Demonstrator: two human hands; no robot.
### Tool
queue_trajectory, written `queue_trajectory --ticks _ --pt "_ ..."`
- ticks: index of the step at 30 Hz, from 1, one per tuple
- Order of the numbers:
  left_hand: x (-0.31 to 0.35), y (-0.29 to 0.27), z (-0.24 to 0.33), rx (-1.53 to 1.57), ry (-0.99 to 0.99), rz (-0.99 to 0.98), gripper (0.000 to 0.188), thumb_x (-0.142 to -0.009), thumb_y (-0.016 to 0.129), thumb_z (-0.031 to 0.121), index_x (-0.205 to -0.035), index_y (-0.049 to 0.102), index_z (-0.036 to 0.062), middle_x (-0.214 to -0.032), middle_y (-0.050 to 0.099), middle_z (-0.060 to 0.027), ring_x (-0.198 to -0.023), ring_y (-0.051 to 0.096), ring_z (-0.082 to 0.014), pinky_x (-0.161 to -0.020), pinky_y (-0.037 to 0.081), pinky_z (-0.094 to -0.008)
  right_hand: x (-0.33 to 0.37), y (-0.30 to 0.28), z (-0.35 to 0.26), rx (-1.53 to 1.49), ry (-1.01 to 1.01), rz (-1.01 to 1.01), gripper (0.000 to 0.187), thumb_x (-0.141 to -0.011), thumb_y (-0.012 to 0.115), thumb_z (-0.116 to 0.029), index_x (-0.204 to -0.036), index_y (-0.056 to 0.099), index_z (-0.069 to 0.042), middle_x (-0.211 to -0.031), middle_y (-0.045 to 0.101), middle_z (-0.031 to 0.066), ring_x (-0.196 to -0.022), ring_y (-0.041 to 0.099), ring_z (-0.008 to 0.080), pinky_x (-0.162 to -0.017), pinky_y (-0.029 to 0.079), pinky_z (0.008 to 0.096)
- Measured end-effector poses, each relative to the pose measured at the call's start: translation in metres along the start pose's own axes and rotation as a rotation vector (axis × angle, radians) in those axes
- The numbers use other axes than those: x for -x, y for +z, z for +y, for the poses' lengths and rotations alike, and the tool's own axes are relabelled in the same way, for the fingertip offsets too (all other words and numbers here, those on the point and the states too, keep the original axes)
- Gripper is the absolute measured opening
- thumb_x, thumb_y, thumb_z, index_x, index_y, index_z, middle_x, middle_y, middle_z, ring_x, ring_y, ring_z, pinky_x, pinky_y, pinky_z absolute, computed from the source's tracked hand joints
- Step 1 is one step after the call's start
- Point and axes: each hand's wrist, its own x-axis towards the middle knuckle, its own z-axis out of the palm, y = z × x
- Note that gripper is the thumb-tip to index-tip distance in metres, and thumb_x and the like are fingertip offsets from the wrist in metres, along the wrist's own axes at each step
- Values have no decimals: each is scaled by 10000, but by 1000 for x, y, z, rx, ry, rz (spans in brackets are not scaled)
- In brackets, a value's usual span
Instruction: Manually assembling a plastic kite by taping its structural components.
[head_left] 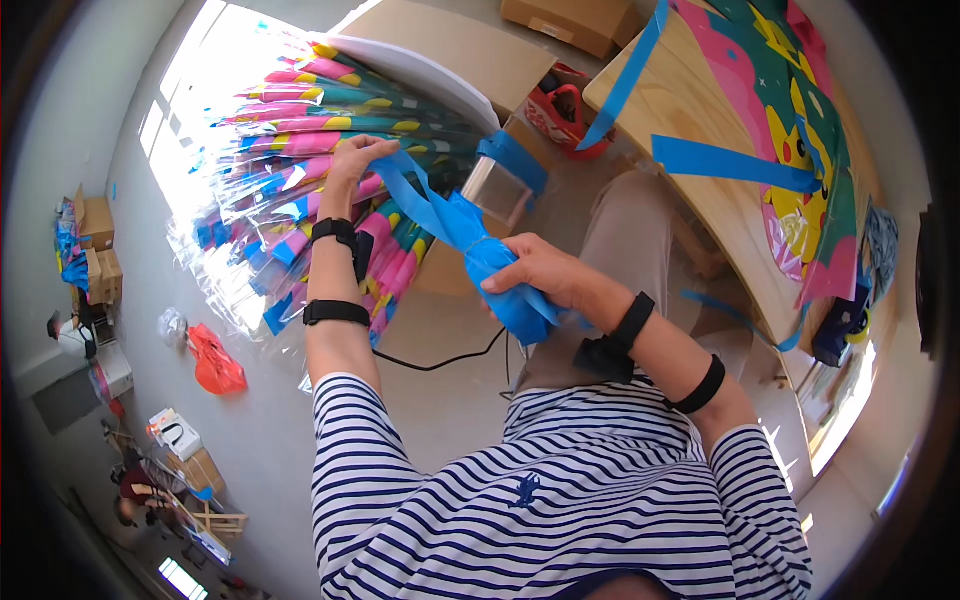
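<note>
A gathered bundle of blue ribbon (505, 290) hangs in front of my lap, with what looks like a thin tie around its narrow part. The fingers of my right hand (545, 272) are wrapped around its thick lower part, thumb on top. Up and to the left, my left hand (352, 165) pinches the end of long blue strips (412, 195) that run from the bundle. Beneath my left hand and forearm lies a large pile of pink, yellow, green and blue printed pieces (300, 140), rolled lengthwise in clear plastic sleeves.
At the right, a wooden table (640, 95) carries a colourful printed sheet with a yellow cartoon figure (795, 160) and a loose blue strip (720, 162). Under its corner sits a red bag (560, 110). A black cable (440, 364) and red plastic bag (215, 360) lie on the floor.
</note>
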Motion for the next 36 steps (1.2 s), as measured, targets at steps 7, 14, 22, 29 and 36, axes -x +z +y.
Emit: queue_trajectory --ticks 7,14,22,29,36 --pt "-12 -47 16 565 -6 468 329 -785 858 271 -985 661 100 -904 694 -15 -790 639 -131 -681 467 -307 -2 -2 6 -17 24 7 283 -822 732 -59 -1059 597 19 -893 685 172 -761 706 271 -696 597 408" --pt "93 22 5 288 -115 168 326 -874 775 369 -962 632 89 -863 671 -27 -790 651 -133 -717 527 -296 -9 8 -1 -56 -64 -33 275 -810 759 -75 -1025 608 6 -903 690 161 -769 706 252 -714 589 382" --pt "182 85 -14 877 -392 -332 344 -974 655 394 -1052 643 59 -967 692 -74 -890 679 -178 -803 561 -384 -39 12 12 14 -142 10 385 -792 811 -199 -1106 670 -26 -962 694 77 -853 676 178 -758 558 334" --pt "150 80 -31 920 -219 -77 191 -930 674 80 -1106 617 33 -1013 690 -76 -942 673 -210 -850 559 -444 -46 -2 26 477 -240 235 539 -797 794 -359 -1163 668 16 -1035 693 141 -933 671 202 -797 533 341" --pt "94 101 -91 757 -583 91 196 -972 608 85 -1152 594 7 -1050 666 -127 -979 667 -311 -912 537 -551 -12 -30 16 665 -175 462 460 -783 773 -368 -994 731 39 -902 719 178 -821 695 246 -738 532 357"
